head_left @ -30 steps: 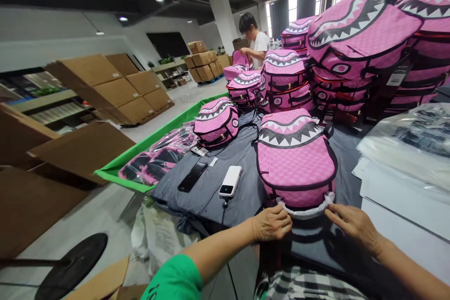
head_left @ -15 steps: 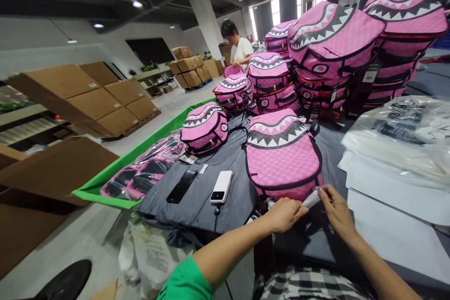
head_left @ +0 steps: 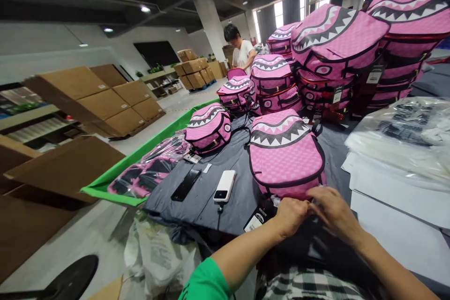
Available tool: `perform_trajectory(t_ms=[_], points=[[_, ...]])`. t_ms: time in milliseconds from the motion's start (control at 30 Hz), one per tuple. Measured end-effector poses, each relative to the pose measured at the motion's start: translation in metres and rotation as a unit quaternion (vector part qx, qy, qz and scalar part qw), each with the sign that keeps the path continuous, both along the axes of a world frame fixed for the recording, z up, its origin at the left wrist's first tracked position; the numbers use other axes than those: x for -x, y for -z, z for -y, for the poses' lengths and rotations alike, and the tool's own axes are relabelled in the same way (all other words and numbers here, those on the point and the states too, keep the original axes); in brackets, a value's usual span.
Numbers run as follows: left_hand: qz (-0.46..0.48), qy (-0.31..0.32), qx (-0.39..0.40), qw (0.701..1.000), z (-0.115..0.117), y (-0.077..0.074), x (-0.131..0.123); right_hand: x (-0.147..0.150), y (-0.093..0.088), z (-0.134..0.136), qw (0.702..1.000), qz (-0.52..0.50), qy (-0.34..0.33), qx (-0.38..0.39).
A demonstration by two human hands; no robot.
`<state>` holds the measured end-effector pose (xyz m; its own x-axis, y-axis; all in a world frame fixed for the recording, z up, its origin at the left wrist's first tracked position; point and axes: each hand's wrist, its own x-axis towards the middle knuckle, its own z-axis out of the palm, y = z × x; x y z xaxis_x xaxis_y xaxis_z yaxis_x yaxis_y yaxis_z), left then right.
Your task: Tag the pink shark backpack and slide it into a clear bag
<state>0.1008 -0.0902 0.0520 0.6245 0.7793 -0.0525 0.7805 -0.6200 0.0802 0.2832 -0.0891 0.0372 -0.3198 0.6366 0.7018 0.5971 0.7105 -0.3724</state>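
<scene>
A pink backpack with a shark-teeth print lies flat on the grey table cover in front of me. My left hand and my right hand meet at its near bottom edge with fingers curled together. They close on a white plastic strip, of which only a sliver shows beside the left hand. A black-and-white hang tag lies just left of my left wrist.
A white power bank and a black phone lie left of the backpack. A smaller pink backpack and bagged ones sit by a green bin. Stacked backpacks, plastic bags, cardboard boxes and another person stand around.
My hands, first apart along a white strip at the backpack's bottom edge, have come together at its middle. The strip is now bunched and mostly hidden under them.
</scene>
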Motion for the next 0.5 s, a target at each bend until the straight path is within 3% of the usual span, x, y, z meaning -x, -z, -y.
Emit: perform_trajectory(t_ms=[67,167,233,300,400,500], points=[[0.018,0.051,-0.028,0.998,-0.001,0.007,0.019,0.002,-0.004,0.002,0.985,0.141,-0.051,-0.089],[0.093,0.110,-0.200,0.969,-0.002,0.019,0.069,0.004,-0.002,-0.001,0.978,0.171,-0.041,-0.111],[0.154,0.090,-0.339,0.924,0.002,0.026,0.102,0.003,0.002,-0.006,0.981,0.159,-0.051,-0.099],[0.191,0.053,-0.400,0.895,0.009,0.030,0.119,0.001,0.005,-0.009,0.984,0.148,-0.052,-0.083],[0.234,0.027,-0.393,0.889,0.022,0.032,0.109,0.001,0.010,-0.010,0.989,0.124,-0.043,-0.070],[0.284,0.065,-0.312,0.904,0.020,0.046,0.077,0.003,0.022,-0.012,0.984,0.150,-0.029,-0.087]])
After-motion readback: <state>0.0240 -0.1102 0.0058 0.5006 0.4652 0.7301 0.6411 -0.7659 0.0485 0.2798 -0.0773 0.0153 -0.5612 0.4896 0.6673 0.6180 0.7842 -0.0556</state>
